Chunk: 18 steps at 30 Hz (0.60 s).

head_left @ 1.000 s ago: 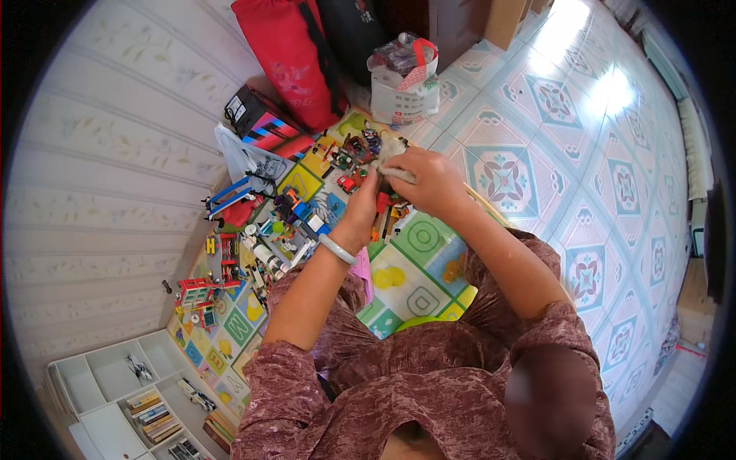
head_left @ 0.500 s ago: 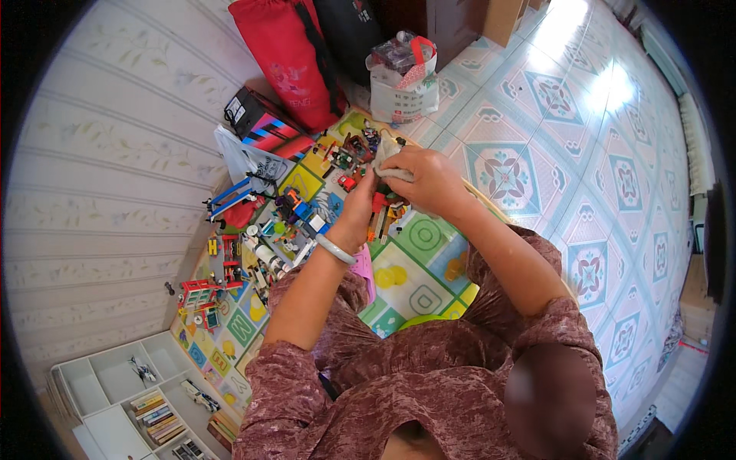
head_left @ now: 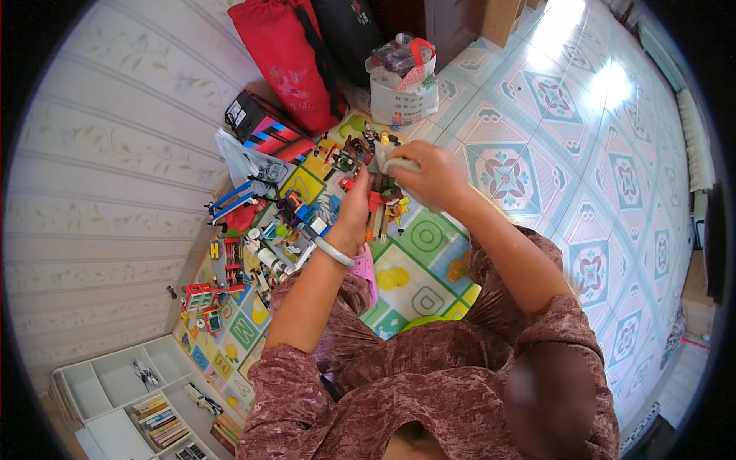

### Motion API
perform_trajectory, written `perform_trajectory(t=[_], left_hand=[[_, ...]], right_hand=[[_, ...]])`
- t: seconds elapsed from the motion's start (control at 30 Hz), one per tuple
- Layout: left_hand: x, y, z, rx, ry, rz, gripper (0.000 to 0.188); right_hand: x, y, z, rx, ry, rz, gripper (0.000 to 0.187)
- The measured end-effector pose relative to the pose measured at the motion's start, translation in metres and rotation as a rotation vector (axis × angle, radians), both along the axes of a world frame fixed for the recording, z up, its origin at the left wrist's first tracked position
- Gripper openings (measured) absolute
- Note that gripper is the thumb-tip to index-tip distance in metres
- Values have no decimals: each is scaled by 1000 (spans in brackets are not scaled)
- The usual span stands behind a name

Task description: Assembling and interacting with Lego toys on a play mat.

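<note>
Cloth [head_left: 402, 164], pale grey and soft-looking, sat bunched above the multicoloured printed play mat's [head_left: 420, 239] far right edge. Right hand's [head_left: 432, 176] fingers pinched it, just beside left hand's [head_left: 355, 208] fingertips; couldn't tell left grip. Step looked like wiping; next move called for steady hold.

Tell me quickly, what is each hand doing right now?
Left hand: raised beside the cloth; cannot tell whether it grips anything.
Right hand: closed, holding what looks like a pale cloth.
</note>
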<state>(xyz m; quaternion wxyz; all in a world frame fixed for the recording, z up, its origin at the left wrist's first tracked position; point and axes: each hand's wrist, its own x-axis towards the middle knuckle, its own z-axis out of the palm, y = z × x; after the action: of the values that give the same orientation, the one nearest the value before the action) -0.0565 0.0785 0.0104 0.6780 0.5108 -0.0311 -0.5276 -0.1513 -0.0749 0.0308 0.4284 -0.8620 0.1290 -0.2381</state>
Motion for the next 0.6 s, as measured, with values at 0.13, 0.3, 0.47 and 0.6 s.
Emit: perform_trajectory(t=[0.13,0.3,0.47,0.6], left_hand=[[7,3,-3,-27,0,71,52],[10,5,-2,-42,11,26,51],[10,6,-1,-78,75,-24,52],[9,6,-2,2,32,6,52]], right_hand=[[-2,2,-1,39,142,153,27],[0,-31,3,234,41,-60,29],[-3,-24,14,308,18,-275,29],[-3,3,7,-4,-12,-141,24]])
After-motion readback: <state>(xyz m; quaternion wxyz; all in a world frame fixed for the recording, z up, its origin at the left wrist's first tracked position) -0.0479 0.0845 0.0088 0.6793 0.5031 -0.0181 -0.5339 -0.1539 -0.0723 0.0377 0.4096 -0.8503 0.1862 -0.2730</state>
